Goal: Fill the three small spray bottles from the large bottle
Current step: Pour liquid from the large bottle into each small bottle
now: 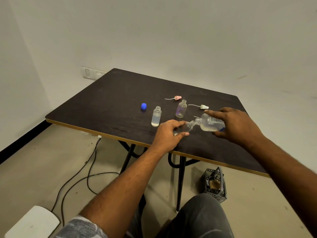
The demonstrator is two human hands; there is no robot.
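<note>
This is a plain, almost bare room, perhaps a spare room or a small office. White walls (171,31) fill the upper half of the frame, with a switch plate (93,73) at centre left. A dark table (111,100) stands in the middle, and cables (106,172) lie on the beige floor (42,160) at lower left.
</note>
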